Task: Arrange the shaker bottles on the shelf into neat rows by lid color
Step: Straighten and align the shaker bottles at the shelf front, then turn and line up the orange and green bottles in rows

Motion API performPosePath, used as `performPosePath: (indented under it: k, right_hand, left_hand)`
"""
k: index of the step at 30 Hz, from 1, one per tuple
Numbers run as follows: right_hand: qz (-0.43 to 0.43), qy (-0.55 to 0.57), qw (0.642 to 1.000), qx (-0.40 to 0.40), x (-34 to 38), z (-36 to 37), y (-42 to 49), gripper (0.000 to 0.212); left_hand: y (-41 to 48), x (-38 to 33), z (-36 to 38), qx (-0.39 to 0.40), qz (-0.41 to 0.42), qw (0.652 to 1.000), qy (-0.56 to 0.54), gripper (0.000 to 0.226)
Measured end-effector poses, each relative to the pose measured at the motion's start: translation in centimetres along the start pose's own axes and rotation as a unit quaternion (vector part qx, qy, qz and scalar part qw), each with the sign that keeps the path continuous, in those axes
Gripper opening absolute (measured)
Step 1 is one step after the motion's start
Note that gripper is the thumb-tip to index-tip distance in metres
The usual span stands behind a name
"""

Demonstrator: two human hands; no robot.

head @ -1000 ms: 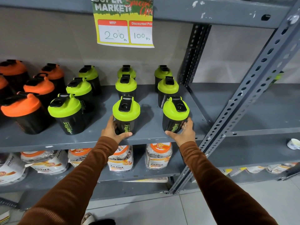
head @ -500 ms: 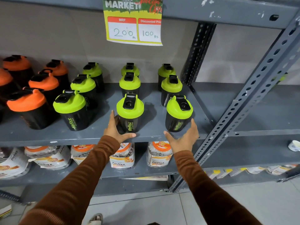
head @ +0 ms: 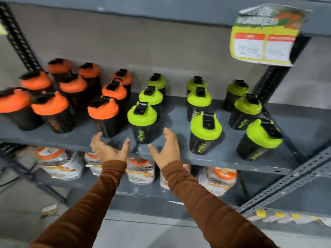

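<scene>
Black shaker bottles stand on a grey metal shelf [head: 172, 122]. Several with orange lids [head: 103, 108] fill the left half; several with green lids [head: 206, 127] stand in three front-to-back rows on the right. My left hand [head: 109, 149] is open at the shelf's front edge, just in front of the nearest orange-lidded bottle. My right hand [head: 166, 149] is open too, beside the front green-lidded bottle [head: 142, 120] of the leftmost green row. Neither hand holds anything. The picture is blurred by motion.
A yellow price sign [head: 265, 38] hangs from the shelf above at the right. Bagged goods [head: 60, 161] lie on the lower shelf. Perforated steel uprights [head: 286, 179] frame the unit at right and at the far left [head: 19, 42].
The view has swung left, bringing more orange-lidded bottles into sight. Both hands let go of the two front green-lidded bottles and moved left, now open near the orange and green boundary.
</scene>
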State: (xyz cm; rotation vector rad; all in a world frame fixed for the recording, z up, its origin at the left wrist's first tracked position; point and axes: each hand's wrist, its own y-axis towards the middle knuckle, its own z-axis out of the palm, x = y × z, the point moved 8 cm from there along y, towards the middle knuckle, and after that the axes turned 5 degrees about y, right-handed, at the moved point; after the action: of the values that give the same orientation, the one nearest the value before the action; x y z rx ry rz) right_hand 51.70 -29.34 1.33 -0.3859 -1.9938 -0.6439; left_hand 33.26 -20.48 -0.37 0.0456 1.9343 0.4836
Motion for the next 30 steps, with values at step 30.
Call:
performPosePath:
  k: [30]
  right_hand:
    - [0.203,-0.016,0.965,-0.163,2.2,5.1,-0.1,0.078]
  left_hand:
    - [10.6,5.9,-0.2,0.36,-0.057,0.929,-0.073,0.087]
